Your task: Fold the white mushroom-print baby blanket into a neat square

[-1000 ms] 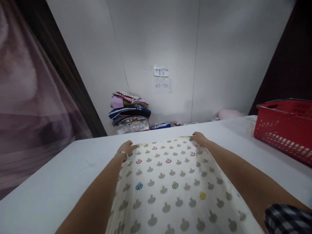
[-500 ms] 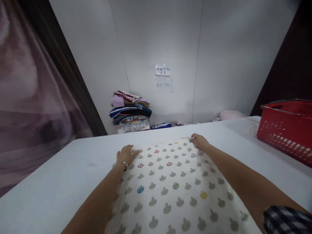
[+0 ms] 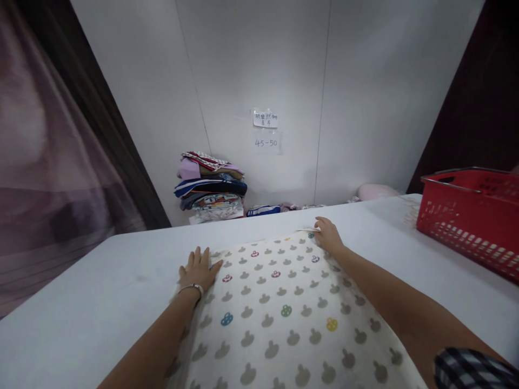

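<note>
A cream cloth (image 3: 263, 302) printed with grey mushroom shapes and some coloured ones lies spread over the white table (image 3: 101, 292). It runs toward me and out of the bottom of the view. On its far left corner my left hand (image 3: 198, 270) rests flat, fingers spread, a bracelet at the wrist. At the far right corner my right hand (image 3: 329, 235) pinches the cloth's edge between thumb and fingers, the edge slightly raised there.
Beyond the table's far edge stands a stack of folded fabrics (image 3: 211, 186) against the white wall. A red plastic basket (image 3: 466, 216) with a metal handle sits at the right. Handwritten paper signs (image 3: 265, 119) hang on the wall. A pinkish curtain (image 3: 60, 189) hangs at left.
My left hand has slid left and its fingers have spread out flat. My right hand stays at the far right corner. The view has shifted slightly.
</note>
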`<state>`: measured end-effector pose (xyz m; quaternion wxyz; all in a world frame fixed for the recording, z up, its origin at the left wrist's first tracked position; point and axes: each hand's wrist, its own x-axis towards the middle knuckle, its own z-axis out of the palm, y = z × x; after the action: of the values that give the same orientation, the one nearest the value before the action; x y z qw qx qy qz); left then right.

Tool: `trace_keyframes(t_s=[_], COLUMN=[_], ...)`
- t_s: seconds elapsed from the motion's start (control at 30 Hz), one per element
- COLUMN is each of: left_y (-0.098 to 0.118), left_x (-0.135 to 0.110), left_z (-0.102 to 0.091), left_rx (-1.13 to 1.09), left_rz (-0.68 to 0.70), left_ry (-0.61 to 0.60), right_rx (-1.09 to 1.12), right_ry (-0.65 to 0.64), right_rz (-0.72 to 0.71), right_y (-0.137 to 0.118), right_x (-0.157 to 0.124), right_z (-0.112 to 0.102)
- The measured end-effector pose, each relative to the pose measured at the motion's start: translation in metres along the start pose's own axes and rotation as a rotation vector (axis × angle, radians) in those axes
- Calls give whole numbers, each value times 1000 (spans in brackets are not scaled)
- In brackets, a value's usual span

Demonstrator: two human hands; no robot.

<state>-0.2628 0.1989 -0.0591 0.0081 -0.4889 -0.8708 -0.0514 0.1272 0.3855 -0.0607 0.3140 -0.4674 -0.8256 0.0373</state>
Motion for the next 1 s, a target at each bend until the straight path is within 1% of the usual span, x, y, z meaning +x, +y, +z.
trace_keyframes(t_s=[0.07,0.13,0.2,0.27,0.37,0.47,0.53,0.6,0.63,0.7,0.77,0.83,0.9,1.0], left_y=[3,4,4,3,3,4,4,4,4,3,2,2,1,1], left_x=[-1,-2,-3,-3,-3,-3,-4,-3,-3,-2,-1,0,-1,-1], left_z=[0,0,1,1,2,1,1,1,1,2,4,4,5,4], left_rx=[33,49,47,40,37,43,48,49,48,43,38,36,36,31], left_rz=[0,8,12,15,18,17,14,7,3,2,6,7,7,11], left_ry=[6,-1,-7,-1,-4,4,15,19,17,14,8,7,10,4], right_rx=[3,6,9,21,52,55,32,2,-11,-26,-35,-54,-78,-100], right_ry=[-9,-22,-16,-21,-77,-123,-118,-97,-87,-87,-118,-163,-209,-272], right_rz=[-11,7,78,182,328,414,445,439,413,317,208,150,146,176], right_y=[0,0,1,3,9,14,15,12,9,4,-2,-5,-5,-4], right_x=[0,1,3,7,12,15,15,13,12,12,12,13,14,16], right_z=[3,5,8,10,14,14,12,8,5,2,0,1,5,11])
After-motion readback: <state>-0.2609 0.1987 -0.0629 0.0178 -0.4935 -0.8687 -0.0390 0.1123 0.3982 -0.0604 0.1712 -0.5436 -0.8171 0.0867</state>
